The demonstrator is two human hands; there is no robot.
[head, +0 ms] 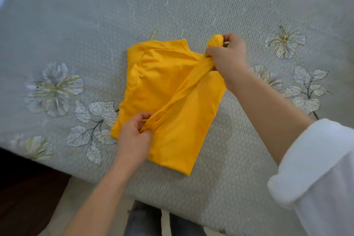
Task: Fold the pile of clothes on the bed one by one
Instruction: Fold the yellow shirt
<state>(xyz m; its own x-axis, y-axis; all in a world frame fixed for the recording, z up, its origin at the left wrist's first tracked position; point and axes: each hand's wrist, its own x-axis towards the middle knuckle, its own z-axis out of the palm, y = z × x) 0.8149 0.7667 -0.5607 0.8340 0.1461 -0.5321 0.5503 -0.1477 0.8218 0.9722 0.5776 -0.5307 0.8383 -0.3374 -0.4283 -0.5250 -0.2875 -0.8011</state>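
A bright yellow shirt (pixel 162 86) lies partly folded on the grey flowered bedspread (pixel 76 34), near the bed's front edge. A twisted band of its cloth runs slantwise across it. The left hand (pixel 134 136) pinches the band's lower end; the right hand (pixel 228 55), white sleeve (pixel 316 168) rolled, grips the upper end.

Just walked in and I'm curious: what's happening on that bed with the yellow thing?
A person is folding a yellow garment on a grey flowered bedspread. It lies mostly flat, already folded partway. The right hand grips a bunched strip of the cloth at the far corner, and the left hand pinches the same strip near the front edge, so it stretches diagonally between them. No other clothes show in this view.
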